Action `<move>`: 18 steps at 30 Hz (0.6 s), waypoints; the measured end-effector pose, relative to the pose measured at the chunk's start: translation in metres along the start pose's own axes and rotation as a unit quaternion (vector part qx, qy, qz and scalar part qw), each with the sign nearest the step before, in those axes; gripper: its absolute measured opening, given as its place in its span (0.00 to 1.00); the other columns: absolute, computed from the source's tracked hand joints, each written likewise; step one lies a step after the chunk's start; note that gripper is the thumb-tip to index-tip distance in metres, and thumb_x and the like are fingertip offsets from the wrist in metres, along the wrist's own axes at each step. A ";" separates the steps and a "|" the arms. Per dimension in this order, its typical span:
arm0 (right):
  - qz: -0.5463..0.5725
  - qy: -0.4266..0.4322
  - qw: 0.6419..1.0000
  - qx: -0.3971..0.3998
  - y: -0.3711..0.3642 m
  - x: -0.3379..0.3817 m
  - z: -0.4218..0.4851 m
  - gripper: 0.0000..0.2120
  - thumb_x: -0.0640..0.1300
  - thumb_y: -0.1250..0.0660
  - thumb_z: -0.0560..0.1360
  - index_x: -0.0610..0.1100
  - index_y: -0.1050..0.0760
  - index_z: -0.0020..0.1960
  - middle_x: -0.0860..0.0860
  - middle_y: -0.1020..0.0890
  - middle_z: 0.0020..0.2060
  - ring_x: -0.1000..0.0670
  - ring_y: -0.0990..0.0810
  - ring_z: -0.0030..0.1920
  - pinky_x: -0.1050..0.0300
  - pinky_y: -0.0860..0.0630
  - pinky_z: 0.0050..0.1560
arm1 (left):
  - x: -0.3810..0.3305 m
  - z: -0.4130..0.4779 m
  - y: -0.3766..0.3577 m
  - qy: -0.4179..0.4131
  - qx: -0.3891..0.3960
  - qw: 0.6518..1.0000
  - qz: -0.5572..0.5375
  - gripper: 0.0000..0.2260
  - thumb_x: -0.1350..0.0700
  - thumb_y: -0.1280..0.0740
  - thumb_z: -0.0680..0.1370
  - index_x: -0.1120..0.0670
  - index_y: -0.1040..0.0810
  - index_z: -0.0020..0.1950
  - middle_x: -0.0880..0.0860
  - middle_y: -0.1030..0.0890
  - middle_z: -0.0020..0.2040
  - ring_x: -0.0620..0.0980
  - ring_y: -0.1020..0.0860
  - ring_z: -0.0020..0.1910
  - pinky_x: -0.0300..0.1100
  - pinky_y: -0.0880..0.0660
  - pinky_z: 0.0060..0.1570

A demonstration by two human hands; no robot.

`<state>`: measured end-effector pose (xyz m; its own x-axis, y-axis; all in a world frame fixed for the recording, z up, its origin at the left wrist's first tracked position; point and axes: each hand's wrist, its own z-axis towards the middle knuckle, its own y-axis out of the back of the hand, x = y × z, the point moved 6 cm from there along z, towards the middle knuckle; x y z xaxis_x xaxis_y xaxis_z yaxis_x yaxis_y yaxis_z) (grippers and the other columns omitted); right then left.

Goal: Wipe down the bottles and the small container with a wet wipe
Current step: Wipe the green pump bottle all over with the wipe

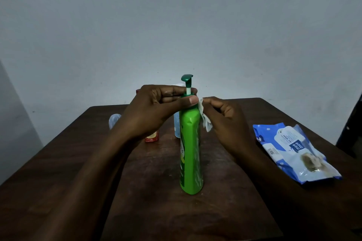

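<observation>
Two bare forearms are seen reaching forward over a dark wooden table (58, 191), from its near edge toward the middle. A green pump bottle (191, 152) stands upright near the table's centre, its base on the wood and its dark green pump head (187, 78) raised on a white stem. The left hand (156, 109) is closed around the bottle's neck just below the pump, with the thumb pressed on the collar. The right hand (227, 121) is loosely curled, and a crumpled white wipe (205, 121) is pinched between its thumb and fingers and held against the bottle's right shoulder. A blue and white wipes pack (293, 152) lies flat near the right edge, well apart from the bottle. Farther back, largely hidden by the left hand, a red bottle (151, 137) and a pale blue bottle (176, 125) stand behind the green one. A small clear container (114, 120) sits toward the far left corner. A plain grey wall (176, 25) rises beyond the far edge.
</observation>
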<state>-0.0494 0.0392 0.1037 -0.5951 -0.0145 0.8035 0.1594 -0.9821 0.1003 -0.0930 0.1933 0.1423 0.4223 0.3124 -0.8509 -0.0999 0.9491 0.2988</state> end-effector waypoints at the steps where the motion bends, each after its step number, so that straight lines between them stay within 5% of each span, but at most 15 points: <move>1: -0.011 0.009 1.000 -0.007 0.002 0.002 -0.004 0.10 0.42 0.35 0.81 0.47 0.15 0.47 0.54 0.16 0.37 0.59 0.20 0.40 0.63 0.26 0.42 | 0.000 -0.001 -0.001 0.001 0.009 1.000 -0.002 0.12 0.55 0.27 0.75 0.52 0.15 0.58 0.48 0.13 0.51 0.42 0.16 0.55 0.36 0.23 0.60; 6: -0.080 0.107 0.988 -0.076 0.007 0.018 -0.034 0.10 0.36 0.30 0.76 0.45 0.17 0.55 0.55 0.16 0.49 0.62 0.18 0.51 0.69 0.24 0.51 | 0.002 -0.002 -0.002 -0.005 0.046 0.999 -0.008 0.12 0.55 0.29 0.76 0.53 0.16 0.60 0.49 0.13 0.53 0.44 0.17 0.57 0.40 0.25 0.63; 13: -0.206 0.336 0.917 -0.066 -0.011 0.038 -0.065 0.12 0.30 0.27 0.72 0.37 0.16 0.55 0.44 0.17 0.52 0.48 0.18 0.54 0.57 0.23 0.57 | 0.003 -0.001 -0.003 -0.020 0.106 0.994 -0.008 0.14 0.57 0.34 0.78 0.57 0.19 0.63 0.50 0.15 0.58 0.44 0.19 0.60 0.36 0.26 0.64; 18: -0.126 0.255 0.954 -0.091 -0.003 0.024 -0.048 0.11 0.31 0.27 0.73 0.41 0.16 0.54 0.49 0.17 0.52 0.53 0.18 0.56 0.60 0.23 0.57 | 0.006 0.000 0.001 -0.031 0.128 0.991 -0.010 0.15 0.56 0.36 0.79 0.56 0.21 0.64 0.47 0.16 0.61 0.42 0.20 0.62 0.31 0.26 0.59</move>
<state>-0.1026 0.0330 0.0946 -0.9101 0.1820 0.3722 -0.1508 -0.9822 0.1117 -0.0903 0.1958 0.1380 0.4774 0.2835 -0.8317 0.1367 0.9111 0.3890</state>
